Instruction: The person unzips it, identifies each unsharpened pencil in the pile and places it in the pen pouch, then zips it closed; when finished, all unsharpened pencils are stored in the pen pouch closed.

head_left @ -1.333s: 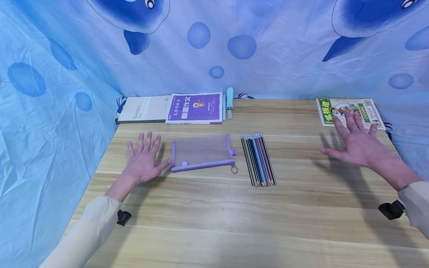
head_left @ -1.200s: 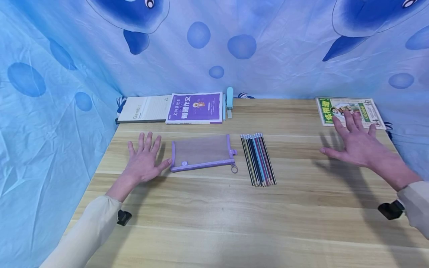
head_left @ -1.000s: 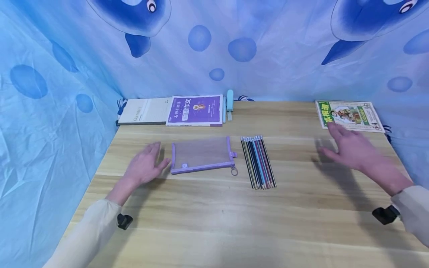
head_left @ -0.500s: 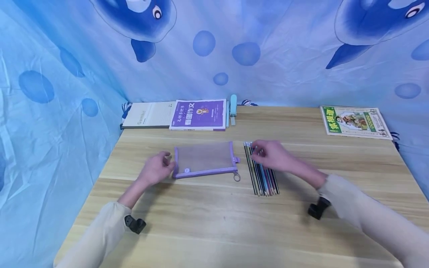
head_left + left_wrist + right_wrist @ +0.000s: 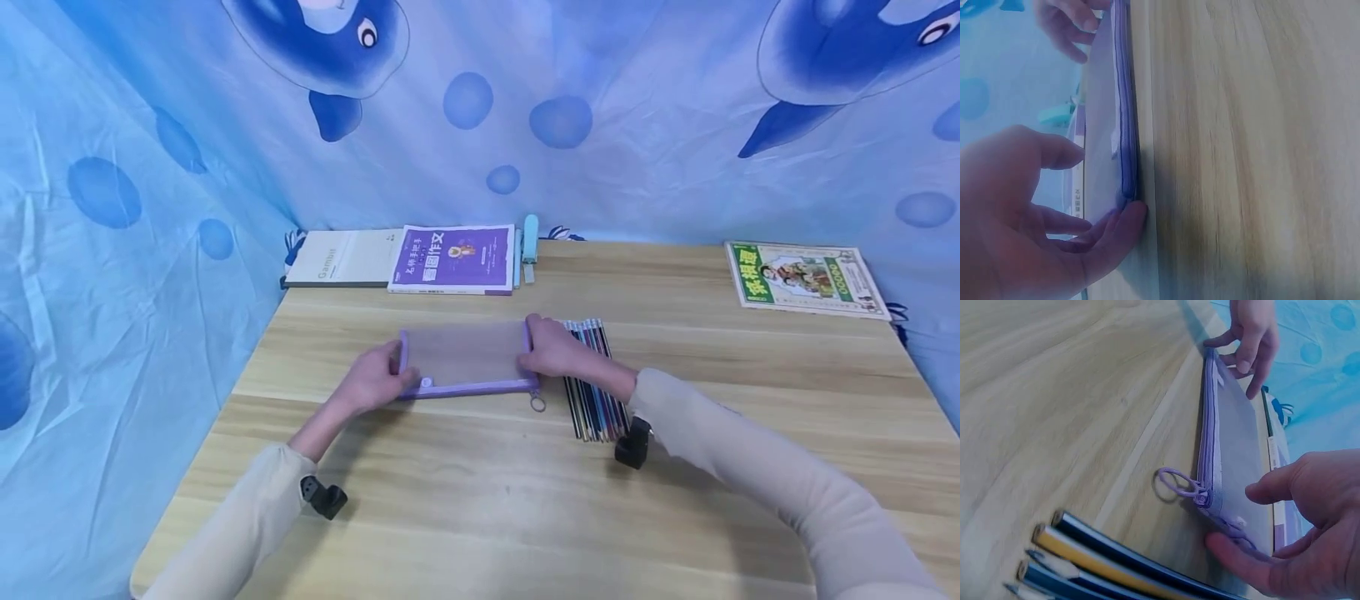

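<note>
A purple-edged see-through zip pencil case (image 5: 465, 354) lies across the middle of the table. My left hand (image 5: 367, 383) holds its left end with curled fingers. At the opposite end, my right hand (image 5: 553, 346) has its fingers curled at the edge beside the zip pull ring (image 5: 537, 403). Both wrist views show one digit of each hand held over the case and others low against its end. A row of pencils (image 5: 597, 417) lies right of the case, partly hidden under my right hand and wrist.
A notepad (image 5: 341, 255) and a purple book (image 5: 457, 260) lie at the back left, with a light blue stapler-like item (image 5: 530, 237) beside them. A green-and-white booklet (image 5: 806, 279) is at the back right. A blue curtain (image 5: 645, 183) hangs behind the table.
My right hand has swept left from near the booklet, over the pencils, to the case's right end. My left hand's spread fingers have curled onto its left end.
</note>
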`<state>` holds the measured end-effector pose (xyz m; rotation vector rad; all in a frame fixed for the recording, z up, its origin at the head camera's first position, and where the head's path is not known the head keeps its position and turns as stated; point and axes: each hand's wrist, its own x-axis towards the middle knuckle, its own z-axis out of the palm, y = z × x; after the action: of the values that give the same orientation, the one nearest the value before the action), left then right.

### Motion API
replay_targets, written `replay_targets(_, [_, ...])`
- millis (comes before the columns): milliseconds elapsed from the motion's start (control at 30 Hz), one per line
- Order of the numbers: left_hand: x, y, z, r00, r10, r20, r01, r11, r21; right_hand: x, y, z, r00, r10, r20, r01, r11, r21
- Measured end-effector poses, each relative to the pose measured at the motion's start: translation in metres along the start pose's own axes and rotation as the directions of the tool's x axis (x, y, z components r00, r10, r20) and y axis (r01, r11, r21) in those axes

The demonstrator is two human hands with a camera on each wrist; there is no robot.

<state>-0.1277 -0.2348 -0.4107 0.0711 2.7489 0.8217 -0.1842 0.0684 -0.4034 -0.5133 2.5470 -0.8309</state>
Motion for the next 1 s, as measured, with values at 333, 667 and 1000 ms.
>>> replay_targets(333, [0.001,-0.002,0.000,1.000,-0.019,-0.020,0.018,0.997,-0.076,0.007,0.013,-0.004,0.992,0.071,0.106,-0.103,0.933,0.344])
replay_targets(667, [-0.015,0.037,0.039,0.870,0.213,-0.444,-0.223,0.974,0.031,0.012,0.022,-0.016,0.957,0.141,0.255,-0.279,0.694,0.664])
replay_targets(1000, [-0.008,0.120,0.119,0.784,0.435,-0.443,-0.290,0.887,0.359,0.009,0.021,-0.014,0.961,0.130,0.244,-0.269,0.640,0.720])
